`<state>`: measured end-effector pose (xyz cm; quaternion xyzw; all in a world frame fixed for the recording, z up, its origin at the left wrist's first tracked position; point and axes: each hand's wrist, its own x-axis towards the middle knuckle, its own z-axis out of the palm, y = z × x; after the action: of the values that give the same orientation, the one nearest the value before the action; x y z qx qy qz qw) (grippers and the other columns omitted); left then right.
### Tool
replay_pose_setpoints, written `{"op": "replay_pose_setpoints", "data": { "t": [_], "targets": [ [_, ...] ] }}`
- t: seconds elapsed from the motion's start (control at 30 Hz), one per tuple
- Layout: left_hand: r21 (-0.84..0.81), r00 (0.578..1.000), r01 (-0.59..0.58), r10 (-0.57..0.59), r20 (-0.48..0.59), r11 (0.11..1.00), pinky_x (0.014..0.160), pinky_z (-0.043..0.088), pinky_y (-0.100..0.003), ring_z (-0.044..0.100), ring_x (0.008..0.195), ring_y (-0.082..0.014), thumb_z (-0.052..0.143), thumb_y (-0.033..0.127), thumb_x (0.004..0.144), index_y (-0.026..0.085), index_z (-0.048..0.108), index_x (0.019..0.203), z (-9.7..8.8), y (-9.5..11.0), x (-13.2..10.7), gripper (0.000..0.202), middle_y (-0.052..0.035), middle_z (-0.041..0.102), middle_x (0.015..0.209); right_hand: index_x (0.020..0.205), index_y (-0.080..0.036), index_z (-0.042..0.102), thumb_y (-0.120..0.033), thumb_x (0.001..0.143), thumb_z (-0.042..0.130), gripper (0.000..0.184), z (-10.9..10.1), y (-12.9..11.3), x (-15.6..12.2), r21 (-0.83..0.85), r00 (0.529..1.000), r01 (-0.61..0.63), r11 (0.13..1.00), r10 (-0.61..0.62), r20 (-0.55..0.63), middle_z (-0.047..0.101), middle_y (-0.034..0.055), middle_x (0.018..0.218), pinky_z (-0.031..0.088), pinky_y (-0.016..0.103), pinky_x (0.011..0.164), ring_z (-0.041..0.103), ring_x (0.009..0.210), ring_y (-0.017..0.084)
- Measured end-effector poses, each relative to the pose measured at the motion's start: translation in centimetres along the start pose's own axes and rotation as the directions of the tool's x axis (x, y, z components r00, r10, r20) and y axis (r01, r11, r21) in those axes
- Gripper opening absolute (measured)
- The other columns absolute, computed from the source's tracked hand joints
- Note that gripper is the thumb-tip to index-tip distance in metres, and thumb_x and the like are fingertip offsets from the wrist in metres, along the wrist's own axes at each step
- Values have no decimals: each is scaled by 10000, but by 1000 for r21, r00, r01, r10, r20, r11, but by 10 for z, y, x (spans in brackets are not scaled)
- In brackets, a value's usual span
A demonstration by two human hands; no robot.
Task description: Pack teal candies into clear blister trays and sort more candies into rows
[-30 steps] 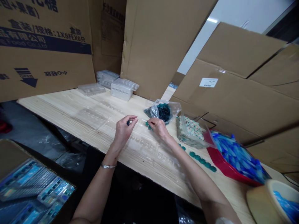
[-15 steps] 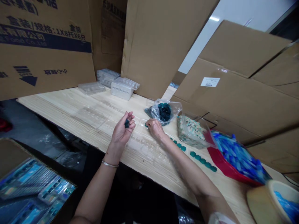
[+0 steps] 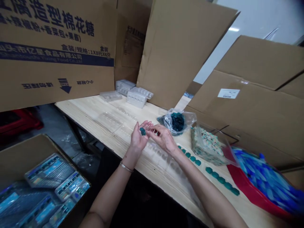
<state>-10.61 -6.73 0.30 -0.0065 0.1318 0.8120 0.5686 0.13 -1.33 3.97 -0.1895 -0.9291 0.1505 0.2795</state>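
Palm up above the table, my left hand (image 3: 137, 141) is partly curled around a few small dark teal pieces (image 3: 142, 131) lying in it. My right hand (image 3: 164, 138) meets its fingertips, thumb and fingers pinched together. Whatever sits in that pinch is too small to make out. Below both hands lie clear plastic moulded trays (image 3: 109, 122), hard to see against the pale wood. Rows of green faceted pieces (image 3: 221, 180) are set out beyond my right forearm. Just past my right hand stands an open plastic bag (image 3: 190, 117) of dark teal pieces (image 3: 177, 121).
Right of the bag is a clear box (image 3: 211, 145) of pale speckled pieces, then a red tray (image 3: 247, 190) heaped with blue pieces. Stacked clear cases (image 3: 136, 97) stand at the back. Cardboard boxes (image 3: 95, 76) wall the table; a carton (image 3: 45, 142) of packed cases sits lower left.
My right hand has come back from the tray near the bag to my left hand. My left hand has opened somewhat, showing the teal pieces. The camera view has shifted left.
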Motion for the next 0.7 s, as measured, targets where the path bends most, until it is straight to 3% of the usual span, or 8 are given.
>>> {"op": "replay_pose_setpoints", "data": {
  "t": [0.07,0.17,0.27,0.37,0.5,0.7],
  "targets": [
    [21,999,-24,23,23,999,803,499,-339,619,908,-200,420,376,867,111,591,890,-1,-3,1,316,-119,637,956,841,-173,656,-285,778,588,146,8,-13,3,32,999,-30,999,30,19,649,53,788,448,271,706,574,741,163],
    [20,1000,-21,21,11,1000,813,494,-327,619,898,-185,454,360,858,123,589,853,-2,-3,3,274,-97,641,903,799,-161,660,-245,731,589,130,16,-14,5,162,985,-170,972,169,18,643,41,743,445,259,641,558,662,146],
    [49,1000,-16,16,6,999,814,490,-295,620,869,-154,510,319,839,125,597,825,-2,-1,4,213,-79,640,858,843,-145,663,-266,708,591,195,10,-2,5,402,941,-331,854,331,70,652,28,742,443,240,587,551,608,121],
    [210,991,-55,28,130,976,816,483,-293,619,849,-142,584,296,798,118,620,864,0,-2,-1,193,-75,646,878,910,-144,665,-310,720,586,265,-3,10,6,555,919,-385,737,360,160,663,27,771,442,229,581,566,624,115],
    [450,959,-187,64,276,873,835,466,-312,619,869,-160,660,265,728,109,644,907,2,-8,-6,238,-88,658,930,895,-127,670,-338,713,610,285,-12,19,4,550,906,-412,727,392,160,658,34,739,434,228,565,562,609,113],
    [551,965,-229,113,236,803,806,473,-302,621,807,-141,703,237,673,117,644,876,-5,-14,0,243,-68,665,895,787,-127,644,-370,659,675,276,-15,20,0,481,881,-449,753,463,97,608,5,604,421,225,501,520,517,105]
  ]
}}
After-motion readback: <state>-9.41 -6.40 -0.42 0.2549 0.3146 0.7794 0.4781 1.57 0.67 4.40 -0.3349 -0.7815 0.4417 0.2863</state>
